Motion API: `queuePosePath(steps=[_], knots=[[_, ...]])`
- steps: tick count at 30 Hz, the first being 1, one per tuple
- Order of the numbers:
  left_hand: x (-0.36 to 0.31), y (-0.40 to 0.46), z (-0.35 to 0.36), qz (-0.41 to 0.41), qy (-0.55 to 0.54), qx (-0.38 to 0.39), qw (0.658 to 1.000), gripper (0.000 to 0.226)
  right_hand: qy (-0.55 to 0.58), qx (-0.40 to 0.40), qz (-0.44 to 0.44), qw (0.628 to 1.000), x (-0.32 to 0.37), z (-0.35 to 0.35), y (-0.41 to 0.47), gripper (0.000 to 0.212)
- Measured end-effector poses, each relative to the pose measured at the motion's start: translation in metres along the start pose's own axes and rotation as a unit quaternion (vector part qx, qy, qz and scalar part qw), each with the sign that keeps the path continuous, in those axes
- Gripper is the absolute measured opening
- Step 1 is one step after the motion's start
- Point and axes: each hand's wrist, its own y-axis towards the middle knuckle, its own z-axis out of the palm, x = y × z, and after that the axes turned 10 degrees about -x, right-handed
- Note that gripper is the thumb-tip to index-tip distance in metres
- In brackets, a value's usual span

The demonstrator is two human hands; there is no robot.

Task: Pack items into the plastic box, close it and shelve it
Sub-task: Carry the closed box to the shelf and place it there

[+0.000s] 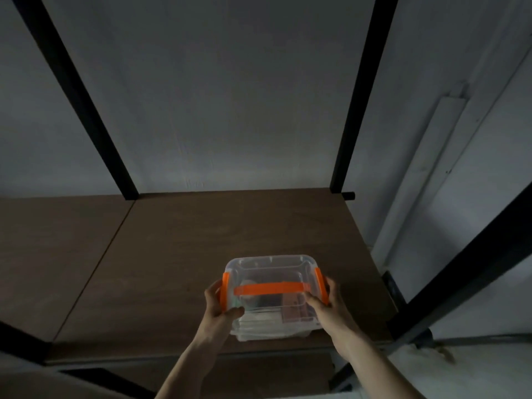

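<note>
Left hand (223,300) wrapped round the left end of the plastic box (272,295), fingers closed over the orange latch (225,292) there, thumb pressing the near lower corner. Clear, lidded, both latches down, orange carry handle (269,290) lying flat across the lid. Inside, dimly: pale folded stuff and a brownish packet, hard to make out further. Sitting on, or just above, the brown shelf (172,254) near its front right part. Right hand (325,302) clamped likewise on the right end, beside the other latch (321,285). Probably light, stiff-walled, smooth and a bit slippery. Best gripped at both ends under the rim, or by the handle.
</note>
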Motion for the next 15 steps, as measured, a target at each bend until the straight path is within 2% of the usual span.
queuePosePath(steps=[8,12,15], knots=[[0.006,0.012,0.002,0.007,0.023,-0.013,1.0,0.075,-0.019,-0.004,-0.009,1.0,-0.003,-0.003,0.013,0.078],[-0.011,0.003,0.005,0.021,0.03,-0.088,0.995,0.065,-0.144,-0.086,-0.088,0.982,0.012,-0.005,0.011,0.079],[-0.038,-0.007,0.005,0.107,0.164,-0.148,0.969,0.068,-0.263,-0.105,-0.17,0.944,0.035,-0.013,0.0,0.083]])
